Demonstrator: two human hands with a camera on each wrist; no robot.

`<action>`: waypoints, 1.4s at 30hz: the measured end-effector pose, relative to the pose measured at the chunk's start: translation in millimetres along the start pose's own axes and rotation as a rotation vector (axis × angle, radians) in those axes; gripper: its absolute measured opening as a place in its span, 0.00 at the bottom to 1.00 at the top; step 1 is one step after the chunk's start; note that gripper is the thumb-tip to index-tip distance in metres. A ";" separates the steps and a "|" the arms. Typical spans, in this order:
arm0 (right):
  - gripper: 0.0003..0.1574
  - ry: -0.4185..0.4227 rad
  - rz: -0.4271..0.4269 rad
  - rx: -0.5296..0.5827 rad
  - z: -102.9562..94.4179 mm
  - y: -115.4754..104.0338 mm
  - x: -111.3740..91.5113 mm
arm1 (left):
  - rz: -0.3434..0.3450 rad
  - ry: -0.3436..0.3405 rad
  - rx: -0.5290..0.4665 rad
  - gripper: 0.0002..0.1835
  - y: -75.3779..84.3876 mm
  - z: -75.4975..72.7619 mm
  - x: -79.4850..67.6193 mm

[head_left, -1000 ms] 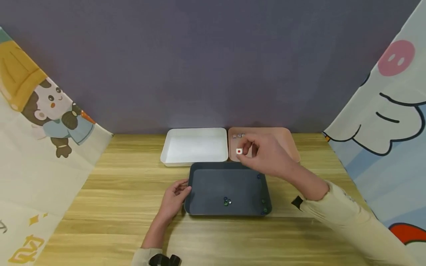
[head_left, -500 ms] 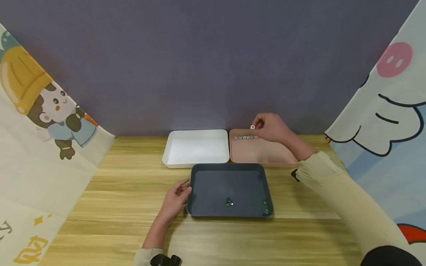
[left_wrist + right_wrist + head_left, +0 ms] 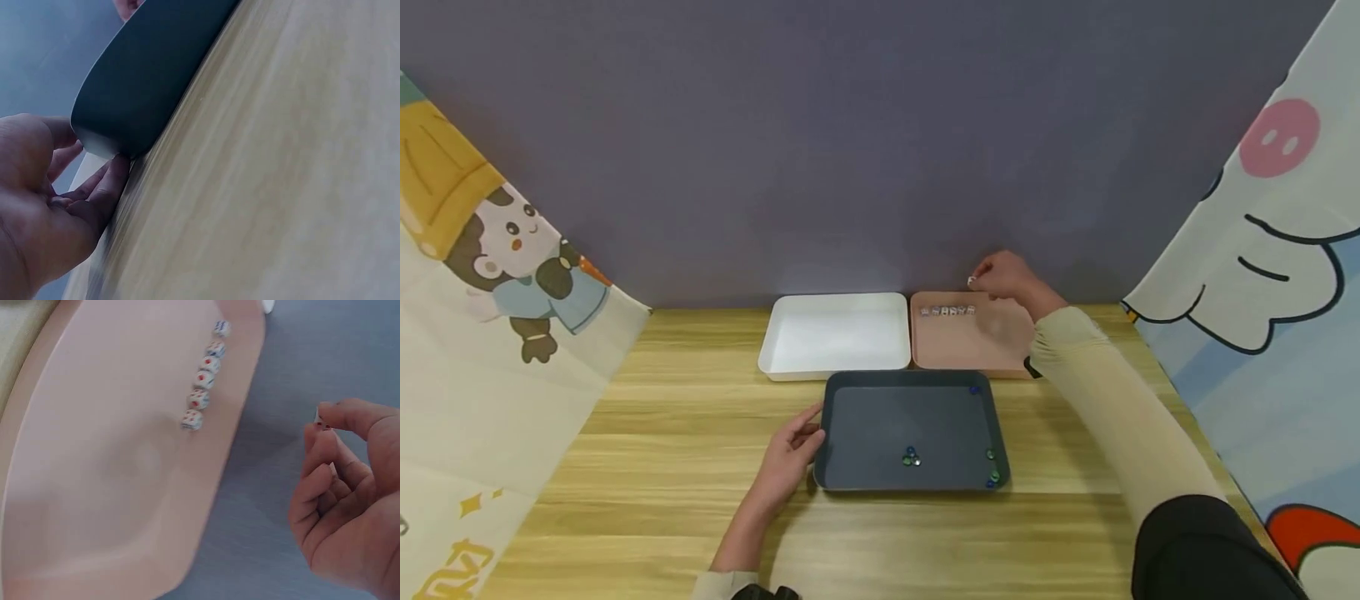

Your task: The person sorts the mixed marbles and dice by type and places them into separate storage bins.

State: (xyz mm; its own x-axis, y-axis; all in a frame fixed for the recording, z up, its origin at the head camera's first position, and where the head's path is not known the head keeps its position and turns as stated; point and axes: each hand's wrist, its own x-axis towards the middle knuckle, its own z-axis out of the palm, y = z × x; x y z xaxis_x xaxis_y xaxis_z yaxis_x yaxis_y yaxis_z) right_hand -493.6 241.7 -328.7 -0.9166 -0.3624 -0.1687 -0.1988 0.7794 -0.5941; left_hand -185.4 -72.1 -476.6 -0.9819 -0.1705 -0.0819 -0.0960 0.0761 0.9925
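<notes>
Over the back edge of the pink tray [image 3: 955, 342], my right hand [image 3: 1006, 277] pinches a white die [image 3: 321, 424] between thumb and index finger. The die is above and apart from the tray. Several dice [image 3: 203, 379] with red and blue pips stand in a row along the tray's back wall. At the left side of a dark grey tray [image 3: 880, 408], my left hand [image 3: 786, 462] holds the edge, thumb at the rim and fingertips by the bottom in the left wrist view. Glass marbles [image 3: 911, 457] lie in the dark tray, several more along its right side.
A white tray [image 3: 835, 337] stands left of the pink one, both behind the dark tray on the wooden table [image 3: 685, 408]. A grey wall [image 3: 880, 167] rises at the back. Cartoon-printed cloths [image 3: 512, 333] slope along both sides.
My right hand has carried the die from above the pink tray's front left to its back edge, baring the row of dice. The left hand stays at the dark tray.
</notes>
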 end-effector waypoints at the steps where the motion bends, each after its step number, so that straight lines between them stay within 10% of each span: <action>1: 0.19 -0.008 0.026 0.013 1.5 3.4 4.2 | 0.002 0.003 -0.002 0.24 -0.5 -0.3 0.5; 5: 0.09 -0.019 0.133 0.119 9.4 20.6 18.7 | 0.001 0.006 0.002 0.24 -1.7 -1.9 1.5; 11: 0.27 -0.045 0.214 0.175 21.1 46.1 31.1 | -0.009 -0.014 0.003 0.24 -3.2 -5.3 3.1; 22: 0.25 -0.060 0.193 0.176 34.6 62.3 29.7 | -0.014 -0.035 0.005 0.24 27.8 -3.5 -8.7; 42: 0.26 -0.031 0.184 0.187 50.6 75.1 26.5 | -0.012 -0.043 -0.032 0.24 21.0 -4.2 -7.9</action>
State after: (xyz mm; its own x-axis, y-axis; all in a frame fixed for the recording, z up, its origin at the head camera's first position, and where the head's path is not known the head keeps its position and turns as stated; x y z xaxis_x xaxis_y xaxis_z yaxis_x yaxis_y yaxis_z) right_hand -515.3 264.8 -417.5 -0.9197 -0.2409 -0.3099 0.0407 0.7268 -0.6856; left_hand -178.9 -73.2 -454.8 -0.9870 -0.1284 -0.0971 -0.1033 0.0427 0.9937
